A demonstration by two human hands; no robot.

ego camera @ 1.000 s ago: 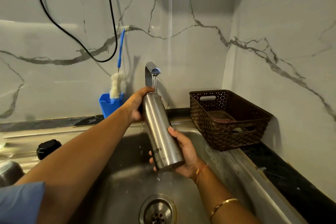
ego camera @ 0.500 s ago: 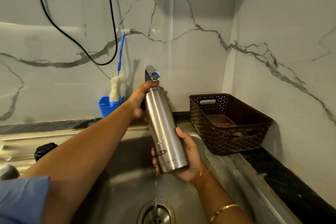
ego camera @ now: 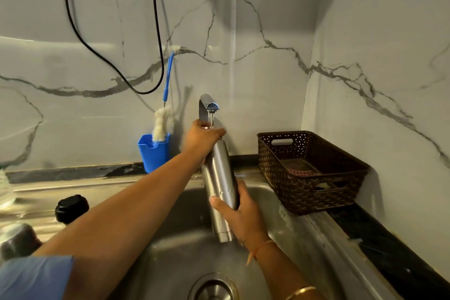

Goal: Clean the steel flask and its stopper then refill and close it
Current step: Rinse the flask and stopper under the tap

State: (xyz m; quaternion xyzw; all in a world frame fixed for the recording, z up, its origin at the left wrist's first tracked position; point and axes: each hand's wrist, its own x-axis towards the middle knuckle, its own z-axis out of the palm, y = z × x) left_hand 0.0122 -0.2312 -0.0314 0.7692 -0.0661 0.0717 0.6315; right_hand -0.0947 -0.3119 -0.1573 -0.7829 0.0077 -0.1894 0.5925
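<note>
Now, flask [ego camera: 220, 173]: I'm holding its mouth under the running tap [ego camera: 207, 105] so water runs in
Left hand [ego camera: 202, 137]: gripping the neck, aiming it
Right hand [ego camera: 239, 217]: gripping the body, bearing weight
Stopper [ego camera: 71, 207]: waiting beside the sink [ego camera: 185, 251]

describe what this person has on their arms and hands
The left arm has a short blue sleeve at the upper arm and is bare from there down to the left hand. The right hand is bare too. Its wrist carries a thin orange thread, and a slim gold bangle sits further up the forearm. No gloves or watch show.
</note>
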